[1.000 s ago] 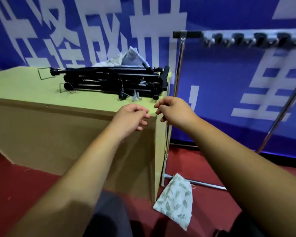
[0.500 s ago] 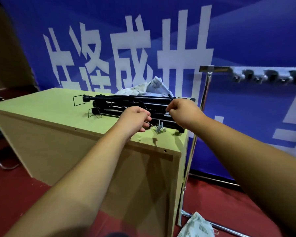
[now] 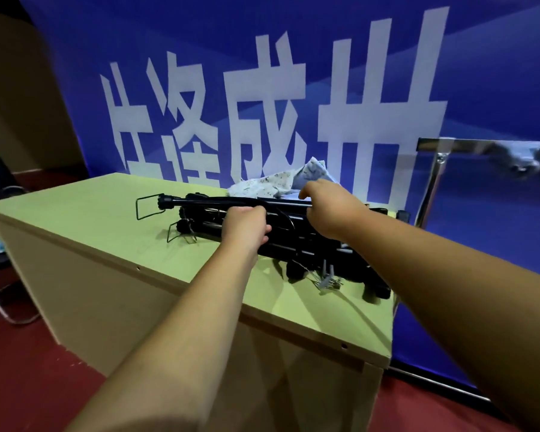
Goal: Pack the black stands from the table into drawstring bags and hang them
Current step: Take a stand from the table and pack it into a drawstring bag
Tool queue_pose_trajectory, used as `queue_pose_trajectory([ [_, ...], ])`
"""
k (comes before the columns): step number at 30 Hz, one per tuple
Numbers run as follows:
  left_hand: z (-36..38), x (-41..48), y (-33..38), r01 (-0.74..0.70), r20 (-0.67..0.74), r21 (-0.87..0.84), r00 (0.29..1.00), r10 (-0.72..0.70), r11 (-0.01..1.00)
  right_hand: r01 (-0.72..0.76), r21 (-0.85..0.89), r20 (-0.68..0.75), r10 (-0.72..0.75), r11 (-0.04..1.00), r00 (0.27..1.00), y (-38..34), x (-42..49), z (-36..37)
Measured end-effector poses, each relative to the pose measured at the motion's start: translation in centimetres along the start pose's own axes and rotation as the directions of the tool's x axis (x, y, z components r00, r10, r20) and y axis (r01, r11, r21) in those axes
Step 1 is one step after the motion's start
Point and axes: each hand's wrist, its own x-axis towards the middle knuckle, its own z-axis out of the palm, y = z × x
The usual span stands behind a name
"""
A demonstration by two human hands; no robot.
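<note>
Bare left grip (image 3: 245, 226) and right grip (image 3: 331, 210) (forearms bare too).

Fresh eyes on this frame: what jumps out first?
The pile of black stands on the green table, with the left hand gripping them and the right hand over the pile's far side. Behind, a blue banner with big white characters fills the background. Patterned cloth bags lie crumpled at the table's back edge.
</note>
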Motion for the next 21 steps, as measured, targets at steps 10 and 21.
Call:
queue_pose_trajectory([
  [10,-1.0,7.2,-0.5,0.166,-0.059,-0.127,0.983,-0.174,0.978,-0.029,-0.041,0.166,0.035,0.999,0.985,1.1,7.8,3.3],
  [21,-2.3,8.5,-1.7,0.149,-0.014,-0.171,0.988,-0.153,0.974,0.043,-0.192,0.164,-0.011,0.98,0.986,0.2,8.9,4.1],
])
